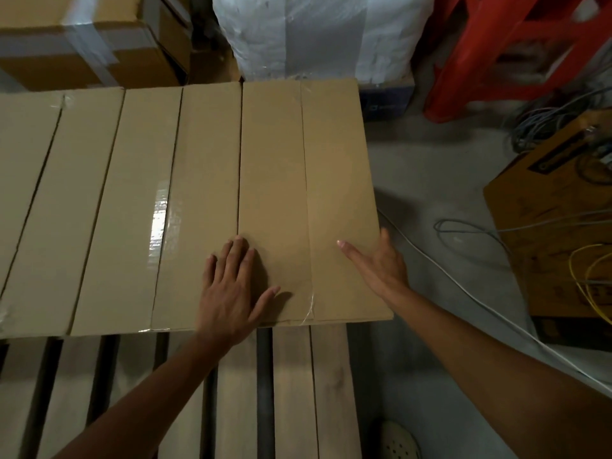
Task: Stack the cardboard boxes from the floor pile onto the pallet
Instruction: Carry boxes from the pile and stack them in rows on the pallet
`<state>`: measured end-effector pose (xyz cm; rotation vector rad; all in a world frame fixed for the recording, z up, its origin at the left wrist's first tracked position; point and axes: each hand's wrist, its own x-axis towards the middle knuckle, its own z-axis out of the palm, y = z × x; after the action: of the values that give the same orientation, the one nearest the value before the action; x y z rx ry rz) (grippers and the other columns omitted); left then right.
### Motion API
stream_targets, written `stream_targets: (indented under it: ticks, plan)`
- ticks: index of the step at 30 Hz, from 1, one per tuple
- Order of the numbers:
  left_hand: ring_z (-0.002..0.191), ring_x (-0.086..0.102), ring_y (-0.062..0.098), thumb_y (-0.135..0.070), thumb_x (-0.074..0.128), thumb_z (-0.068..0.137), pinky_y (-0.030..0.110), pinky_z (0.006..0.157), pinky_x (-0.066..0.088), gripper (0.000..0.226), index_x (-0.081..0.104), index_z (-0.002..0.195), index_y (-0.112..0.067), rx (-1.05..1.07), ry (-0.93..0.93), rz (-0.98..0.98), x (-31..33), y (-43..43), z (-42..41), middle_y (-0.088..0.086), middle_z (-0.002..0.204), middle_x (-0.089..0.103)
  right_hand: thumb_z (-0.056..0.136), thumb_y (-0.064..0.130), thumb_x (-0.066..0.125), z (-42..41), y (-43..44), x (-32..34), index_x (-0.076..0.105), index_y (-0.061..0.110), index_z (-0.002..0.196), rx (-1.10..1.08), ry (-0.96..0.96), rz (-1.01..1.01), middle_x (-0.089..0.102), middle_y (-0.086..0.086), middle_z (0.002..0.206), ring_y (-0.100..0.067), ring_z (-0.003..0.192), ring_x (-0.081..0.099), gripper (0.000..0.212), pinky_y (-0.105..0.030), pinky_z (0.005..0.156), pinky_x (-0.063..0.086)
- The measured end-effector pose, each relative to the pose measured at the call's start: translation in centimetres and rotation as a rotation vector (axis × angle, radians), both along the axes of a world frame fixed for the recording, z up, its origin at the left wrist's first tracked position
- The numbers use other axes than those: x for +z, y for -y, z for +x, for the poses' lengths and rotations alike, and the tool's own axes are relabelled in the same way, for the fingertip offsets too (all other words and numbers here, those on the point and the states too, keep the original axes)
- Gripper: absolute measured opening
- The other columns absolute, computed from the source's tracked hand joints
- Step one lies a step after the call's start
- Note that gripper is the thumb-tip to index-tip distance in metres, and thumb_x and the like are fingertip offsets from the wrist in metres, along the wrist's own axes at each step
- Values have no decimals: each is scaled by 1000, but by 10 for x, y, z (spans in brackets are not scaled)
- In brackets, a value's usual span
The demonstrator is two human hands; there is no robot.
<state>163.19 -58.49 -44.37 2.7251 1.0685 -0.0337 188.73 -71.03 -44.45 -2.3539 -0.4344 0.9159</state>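
Observation:
Three plain brown cardboard boxes lie side by side on the wooden pallet (291, 385), taped along their middle seams. The rightmost box (298, 167) has its near right corner over the pallet's edge. My left hand (231, 293) lies flat, fingers straight, on this box's top near its left seam. My right hand (381, 263) presses against the box's right side with the thumb stretched over the top. The middle box (139, 200) and the left box (29, 180) lie untouched.
A taped cardboard box (86, 38) and a white wrapped bundle (314, 31) stand behind the pallet. Red plastic stools (516, 51) stand at the back right. A brown carton (556, 233) with loose cables sits on the grey floor at the right.

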Motion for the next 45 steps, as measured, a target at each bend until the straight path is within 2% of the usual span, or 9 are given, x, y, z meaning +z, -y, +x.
stream_targets:
  ticks: [6,9,16,22,25,29,34,39,45]
  plan:
    - [156,3,26,-79,17,93,52,125,8,94,29,156,-10,9,-9,4,-2,-1,1,11,168,10,49,96,52,0,0,-1,35,22,146,6,15,-21,61,-10,135,-34,124,57,123,-44,101,49]
    - [156,5,25,-77,19,94,51,125,7,92,32,155,-10,16,12,1,-3,-1,-1,10,167,14,62,87,63,1,0,-4,34,20,146,18,30,-18,61,-11,135,-35,123,58,112,-44,100,50]
    - [154,-16,23,-80,9,93,50,125,0,94,-1,160,-15,7,-113,-20,-1,0,3,8,168,-13,78,70,70,0,0,1,20,15,154,57,24,-12,56,-13,141,-36,124,57,106,-45,98,52]
    - [152,-21,23,-80,2,90,50,126,-1,93,-12,157,-16,11,-191,-110,11,-5,6,7,165,-23,82,56,75,-2,-4,27,-2,12,159,83,-57,-25,44,-15,153,-35,136,47,118,-42,106,45]
    - [152,-19,20,-77,-2,88,48,126,0,91,-12,156,-17,64,-137,-148,34,-10,13,5,165,-20,86,52,73,-10,-6,47,-15,11,159,135,-72,-64,28,-16,162,-35,146,32,121,-41,115,35]
    - [151,-21,18,-74,-7,86,40,124,-5,88,-14,153,-17,46,-94,-117,83,-12,24,4,163,-21,90,55,67,-24,-4,79,-10,13,160,245,-12,-109,2,-19,168,-37,154,11,112,-44,122,22]
    - [152,-20,16,-75,-6,86,38,125,-5,94,-8,158,-15,28,45,-105,167,-4,24,3,165,-19,91,48,68,-48,2,149,-3,19,161,308,84,66,11,-13,168,-31,152,20,104,-47,122,26]
    - [154,-16,15,-72,0,93,40,126,0,88,-3,160,-15,46,198,-75,270,21,-4,3,166,-15,90,47,69,-85,31,267,14,19,161,244,173,274,26,-8,164,-26,149,30,94,-46,119,32]
    - [156,-6,20,-67,12,100,48,126,9,80,9,160,-13,19,397,-45,405,86,-79,8,169,-2,78,71,57,-168,103,433,17,30,159,171,180,445,32,1,162,-18,145,35,99,-50,115,38]
